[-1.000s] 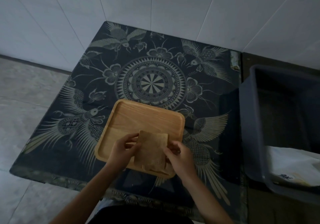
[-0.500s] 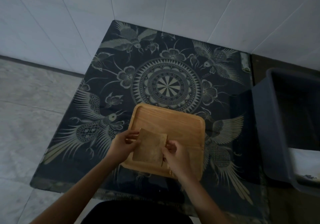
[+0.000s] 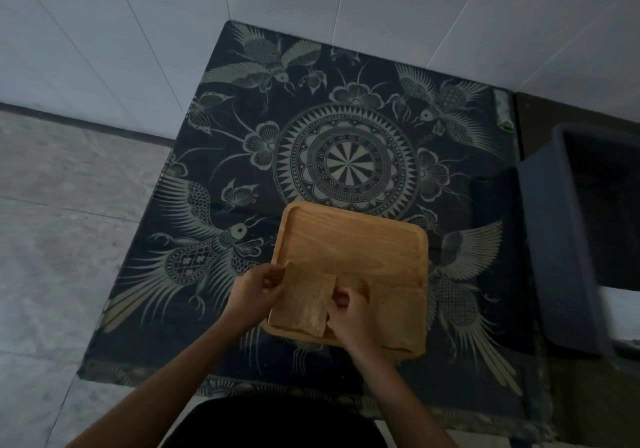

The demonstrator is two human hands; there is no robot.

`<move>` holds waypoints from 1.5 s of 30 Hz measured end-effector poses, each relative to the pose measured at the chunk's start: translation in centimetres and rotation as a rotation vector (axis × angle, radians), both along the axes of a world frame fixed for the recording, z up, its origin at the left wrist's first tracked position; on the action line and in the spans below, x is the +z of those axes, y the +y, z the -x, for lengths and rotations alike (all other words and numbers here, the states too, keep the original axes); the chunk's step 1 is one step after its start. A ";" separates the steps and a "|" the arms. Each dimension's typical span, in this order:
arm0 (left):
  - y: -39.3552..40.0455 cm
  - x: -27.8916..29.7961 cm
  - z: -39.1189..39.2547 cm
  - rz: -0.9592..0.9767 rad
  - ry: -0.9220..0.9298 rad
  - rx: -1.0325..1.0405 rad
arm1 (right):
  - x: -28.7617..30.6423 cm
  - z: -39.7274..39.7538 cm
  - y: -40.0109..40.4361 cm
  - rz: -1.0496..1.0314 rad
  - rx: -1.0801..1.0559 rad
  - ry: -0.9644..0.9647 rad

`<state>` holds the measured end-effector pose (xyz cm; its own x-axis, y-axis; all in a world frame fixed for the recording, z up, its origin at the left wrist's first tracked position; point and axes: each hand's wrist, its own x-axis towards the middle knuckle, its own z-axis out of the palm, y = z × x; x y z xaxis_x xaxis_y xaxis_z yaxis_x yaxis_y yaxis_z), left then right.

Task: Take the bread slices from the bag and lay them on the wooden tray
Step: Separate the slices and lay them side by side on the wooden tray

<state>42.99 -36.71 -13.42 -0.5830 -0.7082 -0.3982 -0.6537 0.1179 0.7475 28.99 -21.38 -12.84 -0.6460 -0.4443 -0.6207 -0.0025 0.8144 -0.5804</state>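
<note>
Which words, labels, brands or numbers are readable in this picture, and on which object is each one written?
None can be read.
White bag in the grey bin: a small dark mark near the right edge, too small and blurred to read.
Wooden tray, bread slice, patterned tablecloth: only birds, flowers and ornament, no text.

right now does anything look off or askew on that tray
Nothing is spilled or damaged. The wooden tray sits slightly turned on the patterned cloth, and the bread slice overhangs its near left edge, held by both hands.
</note>
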 end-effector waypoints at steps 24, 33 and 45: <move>0.5 0.8 -0.5 0.225 0.019 -0.089 | -0.5 -0.2 0.2 0.036 -0.023 0.059; 1.0 1.1 -0.4 0.239 -0.040 -0.099 | -0.4 -0.2 0.4 0.052 0.011 0.047; 2.7 2.8 0.9 0.237 -0.025 -0.227 | 3.3 2.9 3.0 0.237 0.057 -0.059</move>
<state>42.09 -33.99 -10.65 -0.7286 -0.6360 -0.2543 -0.6089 0.4313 0.6658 26.07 -18.42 -9.57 -0.5815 -0.6169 -0.5303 -0.0053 0.6547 -0.7559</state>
